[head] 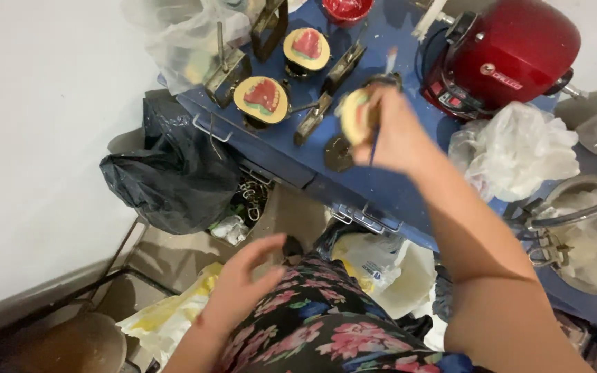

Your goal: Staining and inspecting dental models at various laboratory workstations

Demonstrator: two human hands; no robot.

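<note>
My right hand is raised over the blue workbench and grips a round yellowish dental mould half together with a thin brush that points up. My left hand hangs low over my lap, fingers apart, holding nothing. Two brass flasks stand on the bench to the left of my right hand, one with a red wax denture and another behind it. Metal clamp frames lie beside them.
A red pot-like appliance stands at the back right. Crumpled clear plastic lies by it. A metal bowl with white plaster is at the right edge. A black bin bag hangs left of the bench. A white wall is on the left.
</note>
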